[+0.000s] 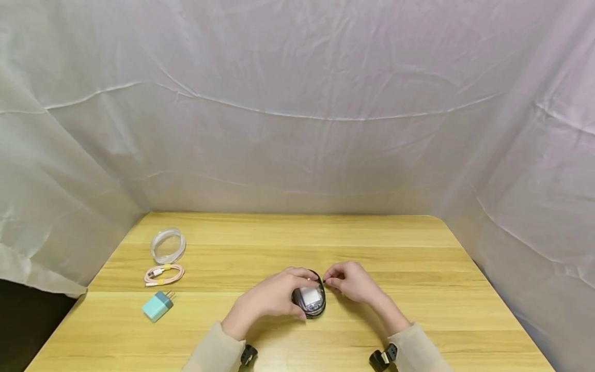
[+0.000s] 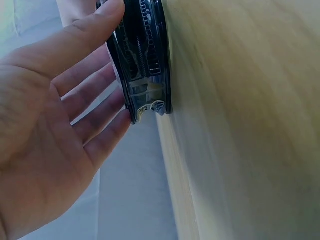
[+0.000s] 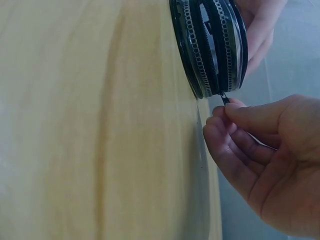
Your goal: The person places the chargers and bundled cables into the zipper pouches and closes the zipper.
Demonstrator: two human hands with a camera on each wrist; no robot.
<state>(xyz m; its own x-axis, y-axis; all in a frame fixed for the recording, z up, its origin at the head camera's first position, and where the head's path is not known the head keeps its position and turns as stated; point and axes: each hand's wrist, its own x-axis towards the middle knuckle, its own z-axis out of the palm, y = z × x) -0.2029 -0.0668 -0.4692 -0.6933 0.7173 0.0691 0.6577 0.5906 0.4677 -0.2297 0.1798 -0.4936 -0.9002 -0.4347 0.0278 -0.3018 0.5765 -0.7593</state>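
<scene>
A small rounded zip pouch (image 1: 313,299) with clear faces and black trim stands on the table in front of me. Something white shows through its face. My left hand (image 1: 274,293) holds the pouch from the left, its thumb (image 2: 107,17) and fingers (image 2: 102,117) against the edge. On the far side, my right hand (image 1: 354,281) pinches the black zip pull (image 3: 225,98) between thumb and forefinger. In the right wrist view, a pale strip shows between the zip's black bands above the pull.
To the left on the wooden table (image 1: 395,237) lie a coiled clear-white cable (image 1: 153,247), a coiled pink cable (image 1: 176,276) with yellow ties, and a teal plug charger (image 1: 157,306). Pale sheeting (image 1: 297,155) hangs behind and at both sides.
</scene>
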